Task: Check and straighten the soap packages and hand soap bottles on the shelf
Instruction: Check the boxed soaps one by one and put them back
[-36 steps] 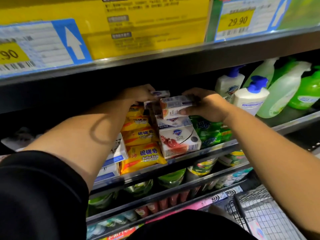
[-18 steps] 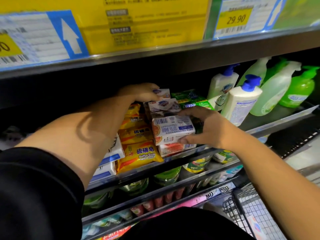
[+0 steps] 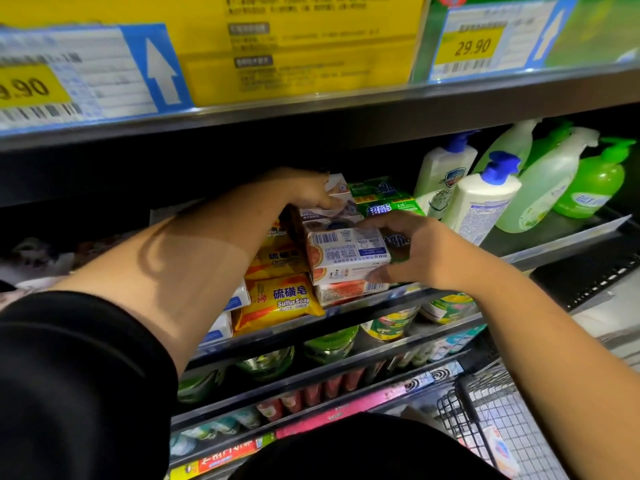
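Note:
My right hand [image 3: 420, 249] grips a white soap box [image 3: 346, 252] with a barcode on top, held over another white and red soap box [image 3: 349, 292] at the shelf's front edge. My left hand [image 3: 304, 190] reaches further back and rests on the white soap boxes [image 3: 341, 199] at the rear of the same stack. Yellow sulfur soap packs [image 3: 282, 301] lie in a row to the left. Green soap packs [image 3: 384, 199] lie to the right. White hand soap bottles with blue pumps [image 3: 483, 199] and green bottles [image 3: 594, 183] stand upright at the right.
The shelf above [image 3: 346, 112] hangs low over my hands, with price tags [image 3: 467, 46] on its edge. Lower shelves [image 3: 346, 367] hold jars and small packs. A wire basket [image 3: 491, 420] sits at the lower right. Blue and white boxes [image 3: 221, 332] lie under my left forearm.
My right hand has brought the white soap box from up at the back of the stack forward and down onto the front of the stack. My left hand has stayed on the rear boxes.

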`<state>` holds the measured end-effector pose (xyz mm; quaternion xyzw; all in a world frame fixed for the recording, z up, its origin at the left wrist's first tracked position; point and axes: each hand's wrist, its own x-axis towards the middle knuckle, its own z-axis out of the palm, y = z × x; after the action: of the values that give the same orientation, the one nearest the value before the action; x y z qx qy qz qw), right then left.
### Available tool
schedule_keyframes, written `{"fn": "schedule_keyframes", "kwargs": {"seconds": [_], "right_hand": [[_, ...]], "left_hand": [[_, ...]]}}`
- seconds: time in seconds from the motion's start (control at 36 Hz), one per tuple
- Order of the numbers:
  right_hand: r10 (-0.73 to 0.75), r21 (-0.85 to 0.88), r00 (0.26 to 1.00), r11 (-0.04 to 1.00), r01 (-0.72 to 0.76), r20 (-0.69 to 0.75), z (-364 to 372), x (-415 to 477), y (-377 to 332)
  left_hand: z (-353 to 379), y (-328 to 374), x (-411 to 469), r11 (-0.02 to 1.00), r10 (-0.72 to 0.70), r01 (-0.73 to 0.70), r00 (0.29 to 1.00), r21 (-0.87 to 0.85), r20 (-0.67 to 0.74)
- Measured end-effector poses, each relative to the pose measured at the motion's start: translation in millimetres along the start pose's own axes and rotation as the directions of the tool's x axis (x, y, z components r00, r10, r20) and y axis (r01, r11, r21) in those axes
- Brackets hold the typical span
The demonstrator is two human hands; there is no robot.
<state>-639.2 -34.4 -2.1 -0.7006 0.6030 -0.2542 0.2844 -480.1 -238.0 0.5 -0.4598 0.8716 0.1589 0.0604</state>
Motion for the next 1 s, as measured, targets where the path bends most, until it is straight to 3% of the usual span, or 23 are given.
{"fn": "schedule_keyframes", "kwargs": {"seconds": [0.11, 0.25, 0.36, 0.44, 0.58, 0.67, 0.78, 0.86, 1.0], "right_hand": [[0.021, -0.019, 1.0, 1.0, -0.02, 0.006, -1, -1, 2], [0.043, -0.021, 0.999, 0.999, -0.042, 0.03, -2, -1, 4], [0.064, -0.033, 0.996, 0.997, -0.062, 0.066, -4, 2, 3], [0.082, -0.09, 0.99, 0.993, -0.073, 0.11, -9, 3, -7], [0.097, -0.087, 0.995, 0.992, -0.096, 0.01, -9, 17, -38], [0.024, -0.315, 1.0, 0.949, -0.029, -0.019, 2, 34, -59], [-0.044, -0.498, 0.999, 0.866, 0.039, 0.003, 25, 58, -96], [-0.071, -0.574, 0.997, 0.816, 0.067, 0.016, 46, 79, -121], [-0.145, -0.456, 0.986, 0.875, 0.164, 0.077, 92, 112, -170]], "left_hand": [[3, -6, -4, 0.997, -0.031, 0.033, 0.999, -0.067, 0.027], [7, -11, -6, 0.998, -0.05, 0.052, 0.997, -0.026, 0.061], [5, -15, -15, 0.999, -0.017, 0.015, 0.999, 0.042, 0.049], [3, -21, -27, 0.999, 0.032, -0.032, 0.999, -0.009, 0.028], [-11, -39, -59, 0.991, 0.093, -0.099, 0.993, -0.091, -0.069], [-12, -61, -84, 0.986, 0.06, -0.091, 0.976, -0.142, -0.208], [-6, -104, -126, 0.996, -0.09, 0.083, 0.944, -0.037, -0.318], [-10, -131, -171, 0.983, -0.186, 0.168, 0.887, -0.08, -0.422], [-11, -196, -255, 0.971, -0.216, 0.237, 0.858, -0.015, -0.466]]}}
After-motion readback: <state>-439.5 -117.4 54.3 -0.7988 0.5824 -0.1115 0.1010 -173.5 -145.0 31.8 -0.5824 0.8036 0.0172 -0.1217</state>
